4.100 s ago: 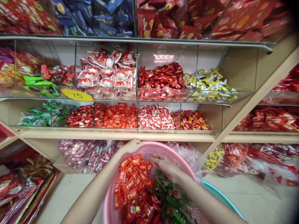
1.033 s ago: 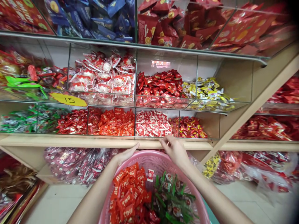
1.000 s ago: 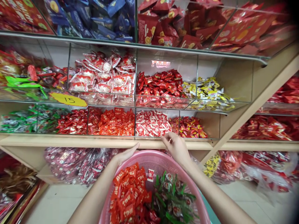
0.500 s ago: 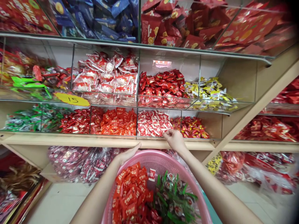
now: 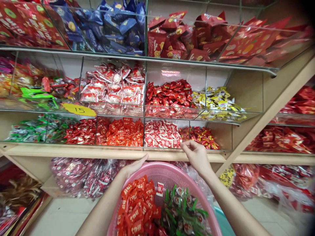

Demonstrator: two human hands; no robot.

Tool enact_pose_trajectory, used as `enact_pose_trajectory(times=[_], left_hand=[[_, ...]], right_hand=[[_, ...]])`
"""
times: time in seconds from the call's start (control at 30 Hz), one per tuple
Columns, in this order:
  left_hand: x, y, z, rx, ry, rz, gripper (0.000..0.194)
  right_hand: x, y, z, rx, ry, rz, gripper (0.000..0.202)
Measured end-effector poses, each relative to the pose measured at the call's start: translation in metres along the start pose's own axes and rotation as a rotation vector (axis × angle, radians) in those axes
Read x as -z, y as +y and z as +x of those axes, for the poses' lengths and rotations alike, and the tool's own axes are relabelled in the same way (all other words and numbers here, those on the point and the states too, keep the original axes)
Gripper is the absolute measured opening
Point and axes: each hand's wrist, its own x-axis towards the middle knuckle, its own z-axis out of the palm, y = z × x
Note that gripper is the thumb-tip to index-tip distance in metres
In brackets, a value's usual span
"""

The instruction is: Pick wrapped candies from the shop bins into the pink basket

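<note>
My left hand (image 5: 134,167) holds the rim of a pink plastic basket (image 5: 172,168), one finger stretched out by the shelf edge. Inside the basket are orange-red wrapped candies (image 5: 137,203), green-and-dark wrapped candies (image 5: 182,209) and a single red-and-white candy (image 5: 159,189). My right hand (image 5: 197,155) is pinched shut at the front of the lower shelf, beside the bin of red-and-white candies (image 5: 161,134). A small pale bit, seemingly the end of a candy wrapper, shows at its fingertips; the rest is hidden.
Clear dividers split the shelves into bins. Red-and-yellow candies (image 5: 203,137) lie right of my right hand, orange-red ones (image 5: 125,132) to the left. A wooden ledge (image 5: 98,152) runs along the front. Bagged candies (image 5: 73,175) sit below. A yellow tag (image 5: 78,109) reads 15.
My right hand has moved right and slightly down, away from the red-and-white candies. My left hand stays at the basket rim. The view has tilted up slightly.
</note>
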Motion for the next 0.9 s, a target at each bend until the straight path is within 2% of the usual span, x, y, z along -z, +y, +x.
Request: enact_pose_trajectory(times=[0.07, 0.13, 0.27, 0.33, 0.43, 0.53, 0.63, 0.7, 0.8, 0.9], left_hand=[[-0.001, 0.001, -0.001, 0.016, -0.012, -0.032, 0.079], [-0.002, 0.003, -0.003, 0.031, -0.029, -0.065, 0.078], [-0.003, 0.007, -0.005, 0.071, -0.105, -0.12, 0.074], [-0.003, 0.006, -0.004, 0.082, -0.129, -0.142, 0.072], [-0.002, 0.003, -0.002, 0.09, -0.142, -0.16, 0.073], [-0.001, 0.002, -0.001, 0.087, -0.157, -0.166, 0.076], [-0.002, 0.003, -0.002, 0.09, -0.169, -0.142, 0.079], [-0.002, 0.004, -0.003, 0.076, -0.156, -0.102, 0.08], [-0.002, 0.004, -0.002, 0.026, -0.072, -0.042, 0.081], [-0.002, 0.004, -0.002, -0.008, -0.035, -0.036, 0.081]], right_hand=[[0.002, -0.001, -0.015, 0.015, -0.105, 0.036, 0.027], [-0.001, 0.002, -0.032, 0.035, -0.291, 0.017, 0.025], [-0.018, 0.021, -0.062, 0.112, -0.669, -0.172, 0.021], [-0.028, 0.032, -0.071, 0.117, -0.779, -0.244, 0.022], [-0.038, 0.046, -0.08, 0.09, -0.859, -0.285, 0.024], [-0.04, 0.05, -0.081, 0.064, -0.856, -0.308, 0.024], [-0.032, 0.04, -0.07, 0.074, -0.79, -0.312, 0.024], [-0.023, 0.028, -0.055, 0.11, -0.719, -0.285, 0.024], [-0.011, 0.008, -0.023, 0.194, -0.561, -0.236, 0.023], [-0.008, 0.0, 0.011, 0.291, -0.378, -0.267, 0.021]])
